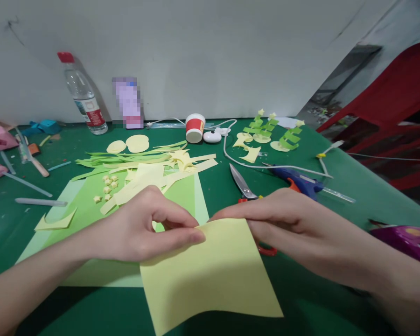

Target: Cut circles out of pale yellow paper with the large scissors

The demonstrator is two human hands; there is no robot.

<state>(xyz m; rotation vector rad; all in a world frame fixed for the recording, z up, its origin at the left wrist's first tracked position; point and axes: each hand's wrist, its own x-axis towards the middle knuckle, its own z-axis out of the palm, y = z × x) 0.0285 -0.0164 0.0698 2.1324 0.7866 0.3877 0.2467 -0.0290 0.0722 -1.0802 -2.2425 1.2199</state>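
Pink tool [0,137]: sitting at the far left, running out of view.
Water bottle [89,105]: leaning back against the wall [210,46], which is closing off the counter's [318,298] far side.
Green sheets [91,275]: lying flat, carrying tiny stars [107,189] and loose strips [154,177].
Left hand [143,233]: reaching over the sheets, closing thumb and forefinger on the yellow paper's top edge.
Yellow paper [213,275]: hanging between both hands, its lower edge curving toward the person, its left part overlapping the sheets.
Scissors [243,182]: pointing away, a band of counter showing between blades and sheets; the right hand is partly hiding the handles.
Right hand [290,217]: holding its fingers close together, touching the paper's upper right edge from behind; how firmly it is gripping, one cannot tell.
Blue glue gun [294,179]: lying just beyond that hand.
Counter's right edge: slanting toward the purple tool [402,238], a red chair [381,98] standing past it.
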